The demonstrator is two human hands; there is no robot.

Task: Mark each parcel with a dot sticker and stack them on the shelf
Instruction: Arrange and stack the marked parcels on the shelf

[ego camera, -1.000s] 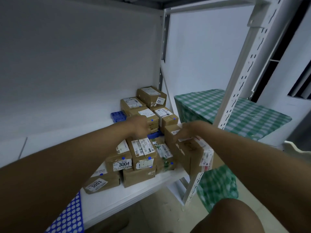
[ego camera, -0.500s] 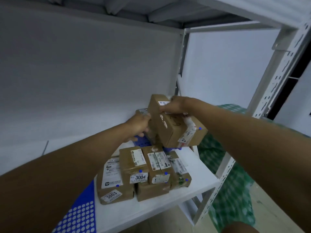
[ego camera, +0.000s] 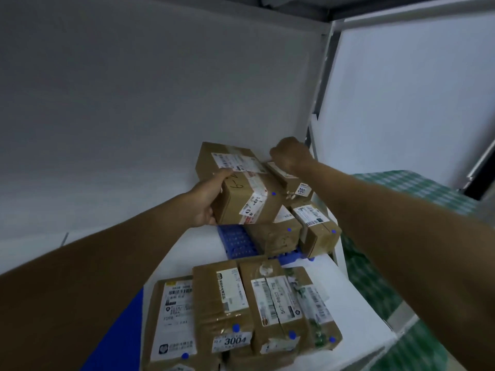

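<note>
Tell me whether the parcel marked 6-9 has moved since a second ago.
Yes. The parcel marked 6-9 has gone from the shelf's front edge, by the front post, up and back onto the rear stack of parcels.

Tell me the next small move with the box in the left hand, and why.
Probably lower the box onto the back stack and let go. The left hand holds it tilted just above those parcels, its blue dot already on; the right hand rests behind.
</note>
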